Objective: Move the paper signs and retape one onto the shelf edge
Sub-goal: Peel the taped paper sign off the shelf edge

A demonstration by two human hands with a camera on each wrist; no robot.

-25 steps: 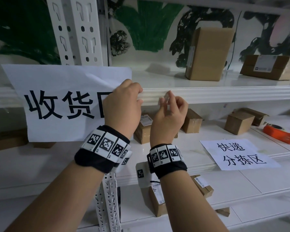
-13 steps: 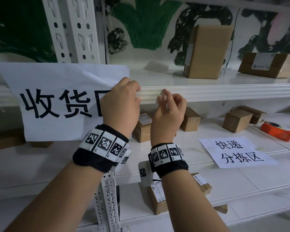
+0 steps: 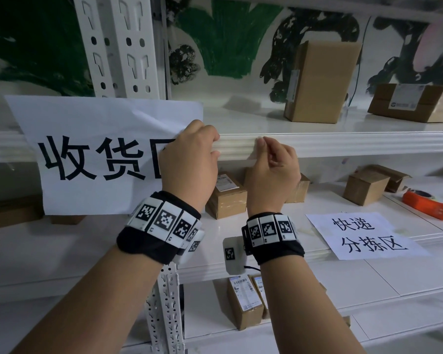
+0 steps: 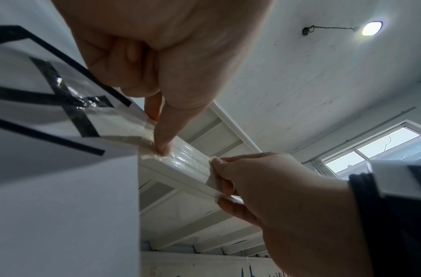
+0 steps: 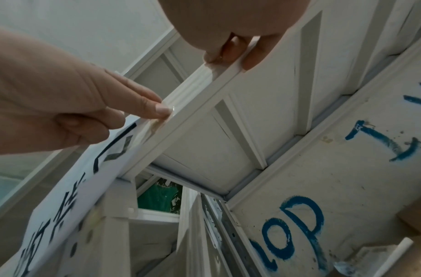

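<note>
— Against the shelf edge (image 3: 343, 145), at chest height in the head view, hangs the large paper sign (image 3: 100, 154). What holds it?

— The left hand (image 3: 189, 159) covers its right margin, knuckles curled, hiding the contact. The left wrist view shows it from below: the forefinger (image 4: 163, 135) is stretched out and presses a strip of clear tape (image 4: 188, 161) onto the ribbed edge right at the paper's corner, the other fingers folded.

— And the right hand (image 3: 273, 169)?

— It pinches the tape's free end between thumb and forefinger, just beside the left hand, against the same edge. From the head camera the tape is nearly invisible; from the left wrist it shows glossy and stretched flat between both hands.

— How does the sign look?

— White, slightly creased near the top right, three bold black characters, the last one half hidden by the left hand. Older tape crosses that character, wrinkled and shiny, seen only from the left wrist.

— The second sign?

— The smaller paper sign (image 3: 366, 235) lies flat on the lower shelf, near an orange tape dispenser (image 3: 427, 204).
</note>
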